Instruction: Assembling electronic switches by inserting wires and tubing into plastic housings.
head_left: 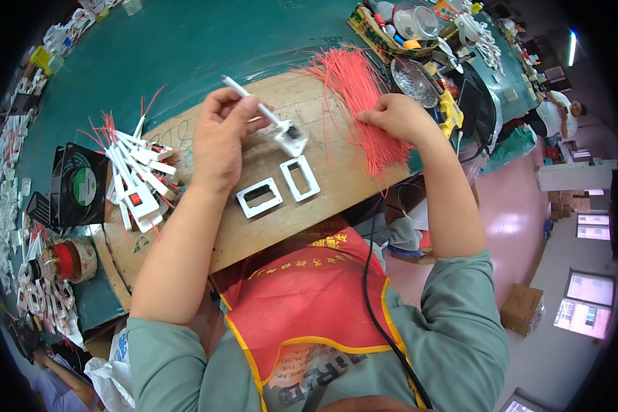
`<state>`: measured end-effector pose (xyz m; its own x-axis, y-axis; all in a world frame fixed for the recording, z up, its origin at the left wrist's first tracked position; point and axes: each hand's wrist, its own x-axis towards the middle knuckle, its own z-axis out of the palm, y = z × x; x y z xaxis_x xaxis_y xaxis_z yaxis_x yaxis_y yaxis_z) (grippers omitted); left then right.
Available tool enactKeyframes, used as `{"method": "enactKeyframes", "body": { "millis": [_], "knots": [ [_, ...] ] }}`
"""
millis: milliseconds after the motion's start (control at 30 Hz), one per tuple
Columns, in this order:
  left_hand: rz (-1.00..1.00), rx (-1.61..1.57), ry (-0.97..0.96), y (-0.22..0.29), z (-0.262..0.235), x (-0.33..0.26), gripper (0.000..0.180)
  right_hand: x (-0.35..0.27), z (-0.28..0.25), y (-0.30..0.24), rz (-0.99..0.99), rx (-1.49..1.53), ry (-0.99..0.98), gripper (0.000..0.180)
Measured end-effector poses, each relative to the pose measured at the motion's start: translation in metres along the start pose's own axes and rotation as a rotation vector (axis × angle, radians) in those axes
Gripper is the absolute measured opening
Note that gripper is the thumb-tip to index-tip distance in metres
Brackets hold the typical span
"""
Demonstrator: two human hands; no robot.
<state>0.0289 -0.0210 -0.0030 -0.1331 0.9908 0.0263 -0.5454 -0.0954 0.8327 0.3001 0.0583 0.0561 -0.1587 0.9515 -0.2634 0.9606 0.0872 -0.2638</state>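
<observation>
My left hand (225,134) is closed round the stem of a white plastic part (292,140), a thin tube ending in a squarish housing with a black piece in it. My right hand (395,118) is at the right end of the wooden board, its thumb and finger pinched on the thin red wires (353,82) of a large loose bundle. How many wires it grips is hidden. Two white rectangular frames, one upright (299,178) and one lying nearer me (259,197), rest on the board below my left hand.
Several white tubed parts with red wires (141,172) are piled at the board's (206,237) left, beside a black fan (82,185) and a jar (75,259). Past the wires stand a cluttered tool box (398,31), a foil-lined bowl (413,82) and a yellow tool (450,113). A black cable (368,288) crosses my apron.
</observation>
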Motion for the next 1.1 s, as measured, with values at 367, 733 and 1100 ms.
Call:
{"method": "enactKeyframes", "body": {
  "millis": [367, 733, 1100],
  "knots": [
    [0.08, 0.126, 0.03, 0.004, 0.001, -0.004, 0.02, 0.014, 0.002, 0.013, -0.018, 0.199, -0.107, 0.022],
    [0.027, 0.099, 0.067, 0.003, -0.004, -0.002, 0.017, 0.006, -0.021, 0.011, -0.033, 0.263, -0.063, 0.024],
    [0.07, 0.058, 0.099, 0.007, -0.004, -0.006, 0.02, -0.013, -0.025, 0.001, 0.043, 1.098, -0.317, 0.024]
  ]
}}
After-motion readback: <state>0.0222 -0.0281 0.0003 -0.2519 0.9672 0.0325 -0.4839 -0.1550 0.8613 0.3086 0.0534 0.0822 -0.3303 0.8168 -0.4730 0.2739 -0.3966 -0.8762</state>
